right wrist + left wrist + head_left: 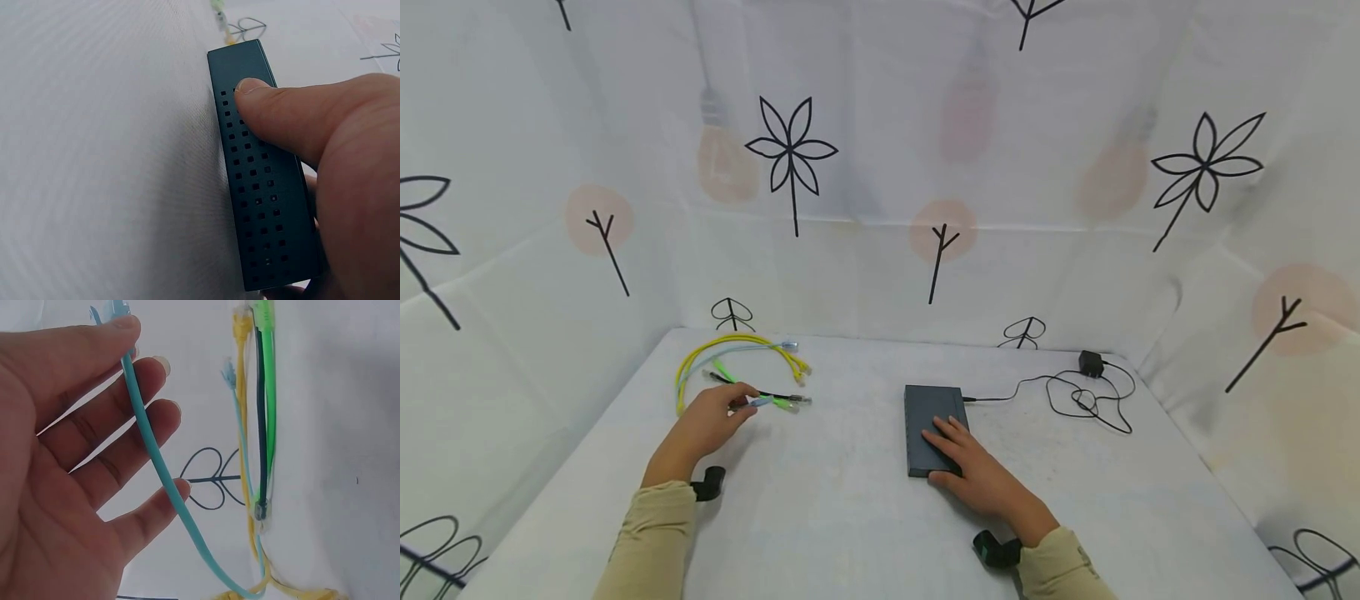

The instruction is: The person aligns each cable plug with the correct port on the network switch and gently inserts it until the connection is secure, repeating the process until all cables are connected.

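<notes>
Dark box (925, 425) and blue cable (150, 444) occupy opposite sides of a person's workspace, walled by a white backdrop (865, 150) printed with flowers and pink discs. A white table (835, 517) spreads beneath both. Khaki sleeves, the left (651, 533) and the right (1060, 571), reach in from the near edge. At right, the right hand (981, 471) rests on the box, fingers stretched and spread across its top, thumb against a side pierced by rows of small square holes; the casing hides whatever it contains. At left, the left hand (707, 425) pinches one plugged end of the blue cable between thumb and forefinger, its other fingers apart, the cable slanting down across them. Just beyond, on the table's left, yellow cables (730, 337) curve in a loop; a green cable (270, 394) and a black cable (262, 412) lie side by side. From the box's far right side, a thin black cord (996, 399) winds in loose coils to a black power adapter (1091, 364). Smallest of all, a clear blue plug (228, 376) sits beside the yellow cables.
</notes>
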Demonstrator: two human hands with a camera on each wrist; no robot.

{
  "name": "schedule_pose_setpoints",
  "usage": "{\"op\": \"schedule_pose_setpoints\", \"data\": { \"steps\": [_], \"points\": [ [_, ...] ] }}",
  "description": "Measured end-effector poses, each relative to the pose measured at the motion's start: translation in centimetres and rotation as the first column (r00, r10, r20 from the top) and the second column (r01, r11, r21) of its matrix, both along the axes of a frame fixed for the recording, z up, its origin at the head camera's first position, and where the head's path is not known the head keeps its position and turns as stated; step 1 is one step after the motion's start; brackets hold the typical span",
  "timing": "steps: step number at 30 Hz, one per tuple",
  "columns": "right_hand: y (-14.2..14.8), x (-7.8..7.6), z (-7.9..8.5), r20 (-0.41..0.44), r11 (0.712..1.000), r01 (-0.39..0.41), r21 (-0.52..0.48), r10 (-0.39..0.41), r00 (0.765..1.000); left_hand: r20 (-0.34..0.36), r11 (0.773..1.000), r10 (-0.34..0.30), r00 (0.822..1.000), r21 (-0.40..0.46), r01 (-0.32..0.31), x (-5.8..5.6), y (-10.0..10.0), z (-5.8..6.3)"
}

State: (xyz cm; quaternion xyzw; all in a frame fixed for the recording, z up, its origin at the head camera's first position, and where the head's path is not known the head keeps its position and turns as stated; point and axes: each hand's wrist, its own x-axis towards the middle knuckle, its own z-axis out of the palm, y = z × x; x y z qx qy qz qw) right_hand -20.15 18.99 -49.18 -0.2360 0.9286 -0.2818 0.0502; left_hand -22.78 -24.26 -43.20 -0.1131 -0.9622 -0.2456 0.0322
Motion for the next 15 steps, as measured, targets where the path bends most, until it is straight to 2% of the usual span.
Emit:
{"op": "schedule_pose_setpoints", "data": {
  "steps": [8, 15],
  "points": [
    [-0.08, 0.17, 0.21, -0.015, 1.000, -0.008, -0.002, 0.008, 1.000, -0.009, 0.999, -0.027, 1.000, 0.021, 0.027, 0.19, 0.44, 0.27],
    [-0.13, 0.17, 0.22, -0.010, 1.000, -0.002, 0.003, 0.002, 1.000, 0.023, 0.998, -0.069, 0.997, 0.016, 0.069, 0.15, 0.81, 0.19]
  ]
}}
